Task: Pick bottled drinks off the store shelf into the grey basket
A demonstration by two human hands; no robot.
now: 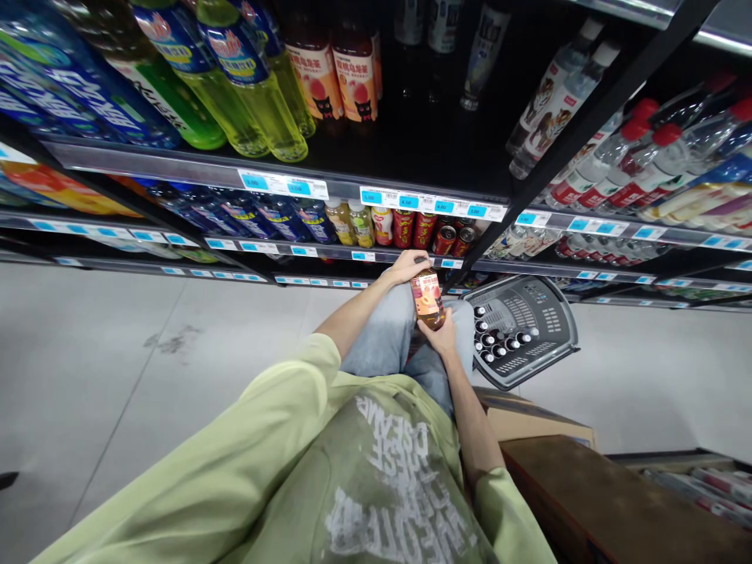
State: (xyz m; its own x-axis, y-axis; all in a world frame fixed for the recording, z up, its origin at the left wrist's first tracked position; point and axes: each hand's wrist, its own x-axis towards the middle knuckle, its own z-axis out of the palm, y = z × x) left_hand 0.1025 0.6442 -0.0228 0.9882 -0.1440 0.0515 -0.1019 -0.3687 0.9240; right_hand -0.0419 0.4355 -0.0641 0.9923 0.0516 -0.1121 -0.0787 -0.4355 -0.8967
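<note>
Head view. A clear plastic bottle of amber drink with a peach-orange label (427, 294) lies between the two bare hands, just above the lap. The left hand (405, 268) is wrapped about its upper end and the right hand (440, 333) closes on its base, thumb along the side; this two-ended hold probably steadies the bottle and leaves the label uncovered. The blue denim-clad legs (376, 329) are bent close to the shelving, apparently to bring the low tiers within reach. On the black upper shelf (411, 153), bottles with similar peach-orange labels (356, 82) stand upright, labels outward, presumably for easy reading. Beside the right leg, a black slotted plastic basket (522, 360) holds dark bottles with white caps (499, 350), clustered at its near end.
</note>
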